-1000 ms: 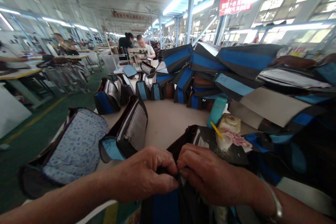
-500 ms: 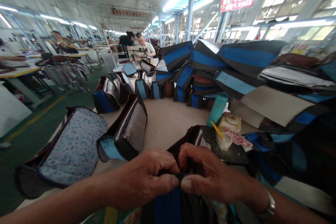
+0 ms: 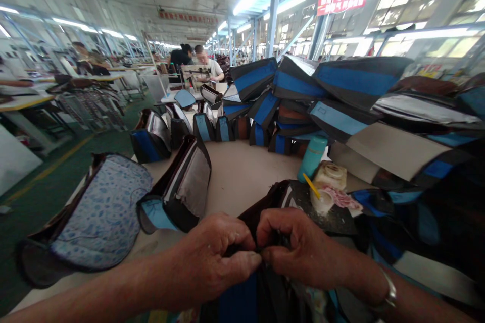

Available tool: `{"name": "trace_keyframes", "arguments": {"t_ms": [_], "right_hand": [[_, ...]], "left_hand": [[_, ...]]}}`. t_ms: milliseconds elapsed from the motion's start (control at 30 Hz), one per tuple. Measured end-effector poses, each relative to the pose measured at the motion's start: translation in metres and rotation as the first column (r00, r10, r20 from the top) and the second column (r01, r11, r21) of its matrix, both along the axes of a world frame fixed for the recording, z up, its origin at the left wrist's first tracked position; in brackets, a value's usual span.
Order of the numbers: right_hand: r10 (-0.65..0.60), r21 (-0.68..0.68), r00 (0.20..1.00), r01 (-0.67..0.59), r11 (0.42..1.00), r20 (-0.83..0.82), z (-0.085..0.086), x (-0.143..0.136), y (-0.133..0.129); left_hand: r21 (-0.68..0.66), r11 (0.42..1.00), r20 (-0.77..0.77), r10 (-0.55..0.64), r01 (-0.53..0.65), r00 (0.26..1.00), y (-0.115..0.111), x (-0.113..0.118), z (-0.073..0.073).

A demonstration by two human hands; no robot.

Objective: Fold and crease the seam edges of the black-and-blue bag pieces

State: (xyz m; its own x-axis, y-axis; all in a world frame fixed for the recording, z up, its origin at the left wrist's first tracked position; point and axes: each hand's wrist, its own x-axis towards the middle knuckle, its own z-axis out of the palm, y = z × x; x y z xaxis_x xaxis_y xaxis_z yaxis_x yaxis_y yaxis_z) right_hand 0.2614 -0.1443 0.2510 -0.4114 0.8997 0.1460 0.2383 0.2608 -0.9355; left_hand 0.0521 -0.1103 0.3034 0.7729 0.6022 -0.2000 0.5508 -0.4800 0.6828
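At the bottom centre, a dark bag piece with a blue stripe (image 3: 238, 302) hangs below my hands. My left hand (image 3: 217, 257) pinches its dark upper edge between thumb and bent fingers. Close beside it, my right hand (image 3: 299, 247) is closed on the same edge, thumb tip nearly touching the left thumb. A silver bracelet (image 3: 389, 290) circles my right wrist. Behind the hands, a dark bag part (image 3: 265, 206) lies on the table; the exact spot gripped is hidden by the fingers.
Stitched bags stand on the table (image 3: 246, 171), including a blue-patterned one (image 3: 102, 212) at left. Stacked blue-striped pieces (image 3: 359, 81) fill the right. A teal bottle (image 3: 312, 157) stands near a white cup (image 3: 323, 203) with a yellow stick. A person (image 3: 212, 67) sits far back.
My right thumb has tucked in behind the left thumb tip. Both hands stay on the dark edge. The view has shifted very slightly.
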Motion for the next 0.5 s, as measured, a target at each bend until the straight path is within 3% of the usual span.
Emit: {"name": "trace_keyframes", "arguments": {"t_ms": [233, 333, 433, 500], "right_hand": [[-0.049, 0.045, 0.998, 0.047, 0.998, 0.045, 0.001, -0.007, -0.002], [-0.016, 0.264, 0.999, 0.006, 0.965, 0.035, -0.004, -0.005, -0.005], [0.034, 0.594, 0.988, -0.116, 0.796, 0.148, -0.009, -0.001, -0.009], [0.009, 0.705, 0.960, -0.212, 0.677, 0.280, -0.011, 0.002, -0.012]], "left_hand": [[0.282, 0.958, -0.030, -0.044, 0.050, 0.999, -0.005, 0.002, -0.012], [0.312, 0.947, -0.049, -0.061, 0.074, 0.997, -0.007, 0.000, -0.008], [0.083, 0.993, -0.039, -0.086, 0.089, 0.996, -0.002, -0.005, 0.001], [-0.088, 0.989, -0.018, -0.119, 0.117, 0.993, 0.004, -0.007, 0.006]]}}
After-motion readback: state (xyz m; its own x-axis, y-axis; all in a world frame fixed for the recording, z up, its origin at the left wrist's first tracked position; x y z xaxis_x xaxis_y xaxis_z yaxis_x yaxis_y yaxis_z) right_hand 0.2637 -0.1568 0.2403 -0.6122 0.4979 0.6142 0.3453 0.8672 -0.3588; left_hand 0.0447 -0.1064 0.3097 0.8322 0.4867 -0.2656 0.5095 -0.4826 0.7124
